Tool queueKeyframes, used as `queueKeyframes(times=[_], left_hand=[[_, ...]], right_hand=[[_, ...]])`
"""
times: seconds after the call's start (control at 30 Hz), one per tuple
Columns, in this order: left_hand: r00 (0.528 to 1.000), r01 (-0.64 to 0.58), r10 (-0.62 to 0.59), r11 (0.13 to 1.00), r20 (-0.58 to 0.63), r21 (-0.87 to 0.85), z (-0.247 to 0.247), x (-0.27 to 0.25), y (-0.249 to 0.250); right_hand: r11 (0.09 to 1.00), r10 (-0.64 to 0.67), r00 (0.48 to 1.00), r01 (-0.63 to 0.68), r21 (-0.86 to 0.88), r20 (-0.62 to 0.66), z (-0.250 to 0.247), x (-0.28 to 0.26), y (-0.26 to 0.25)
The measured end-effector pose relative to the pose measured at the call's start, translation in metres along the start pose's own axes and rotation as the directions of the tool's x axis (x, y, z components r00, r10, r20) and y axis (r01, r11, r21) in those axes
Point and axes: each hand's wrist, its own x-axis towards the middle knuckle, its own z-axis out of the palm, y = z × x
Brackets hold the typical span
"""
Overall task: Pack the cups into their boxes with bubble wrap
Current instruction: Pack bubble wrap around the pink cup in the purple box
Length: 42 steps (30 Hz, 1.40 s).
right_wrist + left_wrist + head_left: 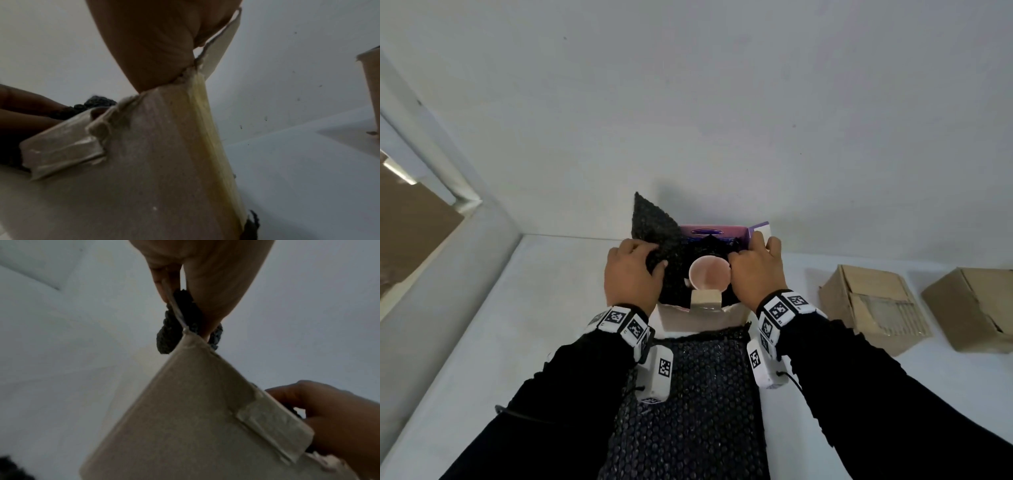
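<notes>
The left hand (631, 274) curls its fingers over a fold of black bubble wrap (654, 222) at the left rim of the open box (702, 317); the left wrist view shows that fold pinched against the box wall. The right hand (755, 270) grips the right wall and its flap, with wrap bunched under the fingers. Between the hands a pink cup (710, 273) sits in the box, nested in the wrap, mouth up. The cup looks rigid and probably breakable, best held by its body; the wrap is soft, light and springy and needs pressing down. The thin card walls will likely buckle if squeezed. Two brown cartons (873, 305) stand on the bench (893, 411), well apart to the right.
</notes>
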Motion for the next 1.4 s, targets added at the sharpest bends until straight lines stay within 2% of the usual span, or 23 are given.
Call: queueKeyframes(times=[0.1, 0.17, 0.23, 0.3, 0.37, 0.4, 0.5, 0.57, 0.6, 0.63, 0.67, 0.73, 0.77, 0.83, 0.9, 0.97, 1.07, 1.13, 1.23, 1.4], left_hand=[[0.965, -0.244, 0.253, 0.962, -0.068, 0.127, -0.004, -0.001, -0.001], [0.906, -0.423, 0.423, 0.899, 0.020, 0.113, -0.005, -0.002, 0.000], [0.844, -0.524, 0.502, 0.846, 0.187, 0.095, -0.004, -0.008, 0.003], [0.825, -0.519, 0.453, 0.844, 0.339, 0.135, -0.005, -0.012, 0.007], [0.821, -0.493, 0.390, 0.853, 0.417, 0.173, -0.008, -0.009, 0.013], [0.805, -0.501, 0.378, 0.847, 0.458, 0.181, -0.010, -0.006, 0.017], [0.691, -0.564, 0.398, 0.819, 0.603, 0.106, -0.012, 0.002, 0.028], [0.648, -0.485, 0.368, 0.874, 0.667, -0.011, -0.013, 0.001, 0.032], [0.650, -0.455, 0.384, 0.888, 0.656, -0.069, -0.013, -0.001, 0.032], [0.686, -0.470, 0.431, 0.877, 0.586, -0.095, -0.011, -0.002, 0.030], [0.732, -0.506, 0.456, 0.861, 0.505, -0.045, -0.008, -0.002, 0.027], [0.818, -0.456, 0.367, 0.883, 0.443, 0.110, -0.005, -0.002, 0.020], [0.826, -0.420, 0.318, 0.898, 0.465, 0.133, -0.006, -0.001, 0.019], [0.789, -0.427, 0.312, 0.898, 0.529, 0.107, -0.006, 0.000, 0.018], [0.723, -0.546, 0.387, 0.828, 0.572, 0.131, -0.006, 0.002, 0.016], [0.668, -0.609, 0.437, 0.786, 0.602, 0.105, -0.006, 0.002, 0.016], [0.610, -0.533, 0.454, 0.842, 0.649, -0.087, -0.007, -0.003, 0.020], [0.614, -0.463, 0.422, 0.877, 0.667, -0.130, -0.007, -0.003, 0.022], [0.611, -0.488, 0.447, 0.863, 0.653, -0.134, -0.003, -0.003, 0.019], [0.627, -0.467, 0.419, 0.877, 0.657, -0.114, -0.004, -0.002, 0.020]], right_hand=[[1.000, 0.003, 0.999, -0.003, 0.000, 0.034, 0.004, 0.004, 0.004], [0.999, 0.020, 0.999, -0.021, 0.050, 0.025, 0.002, 0.006, 0.006], [0.992, 0.012, 1.000, -0.011, 0.123, -0.006, -0.002, 0.006, 0.009], [0.981, -0.023, 0.999, 0.032, 0.191, -0.048, -0.005, 0.002, 0.010], [0.943, -0.100, 0.992, 0.119, 0.310, -0.076, -0.005, -0.002, 0.009], [0.908, -0.162, 0.985, 0.175, 0.380, -0.066, -0.005, -0.004, 0.008], [0.811, -0.321, 0.946, 0.254, 0.526, 0.038, -0.006, -0.012, 0.006], [0.808, -0.331, 0.935, 0.213, 0.549, 0.124, -0.007, -0.014, 0.008], [0.821, -0.319, 0.935, 0.192, 0.537, 0.153, -0.007, -0.014, 0.010], [0.839, -0.305, 0.937, 0.180, 0.514, 0.168, -0.008, -0.013, 0.012], [0.854, -0.292, 0.941, 0.178, 0.489, 0.169, -0.009, -0.013, 0.014], [0.862, -0.278, 0.948, 0.174, 0.476, 0.157, -0.013, -0.011, 0.015], [0.858, -0.279, 0.950, 0.180, 0.481, 0.142, -0.015, -0.012, 0.015], [0.860, -0.301, 0.947, 0.218, 0.461, 0.115, -0.016, -0.012, 0.017], [0.886, -0.332, 0.933, 0.258, 0.385, 0.138, -0.019, -0.013, 0.019], [0.905, -0.354, 0.917, 0.287, 0.314, 0.182, -0.024, -0.015, 0.020], [0.895, -0.398, 0.900, 0.338, 0.291, 0.177, -0.024, -0.018, 0.018], [0.856, -0.430, 0.882, 0.330, 0.398, 0.193, -0.020, -0.016, 0.017], [0.831, -0.434, 0.854, 0.256, 0.494, 0.288, -0.022, -0.013, 0.012], [0.888, -0.397, 0.878, 0.293, 0.355, 0.269, -0.025, -0.007, 0.012]])
